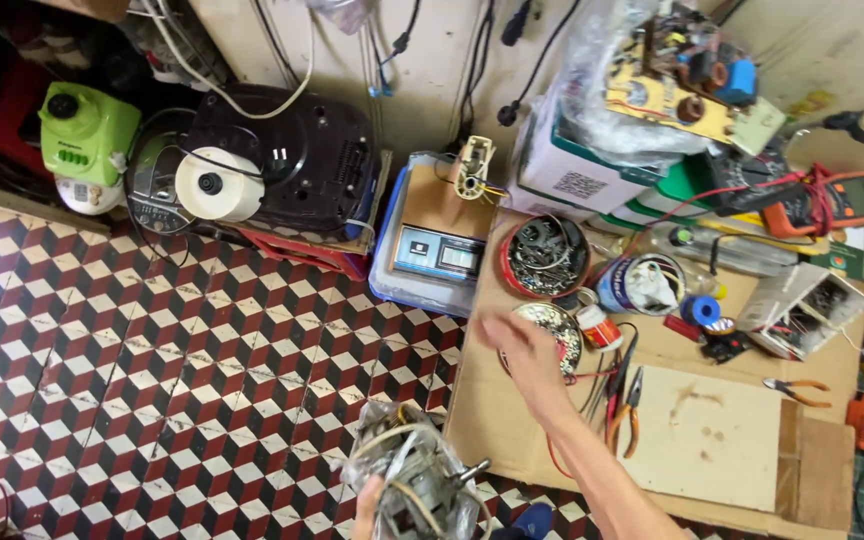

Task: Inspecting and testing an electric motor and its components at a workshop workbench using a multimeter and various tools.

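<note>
Holding a wire-wound motor (414,485) low over the tiled floor (152,360) in the left hand (367,505), right hand (520,345) blurred, fingers seemingly loose, over a tin (547,335) of small parts — risking a knocked tin or dropped motor.

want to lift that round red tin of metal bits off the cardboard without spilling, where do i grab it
Grip the red tin by its outer wall, coming straight down from above, fingers spread around the rim. It sits upright, open-topped and full of loose metal parts, so keep it level. The near side, toward the right hand, looks freest.
</note>
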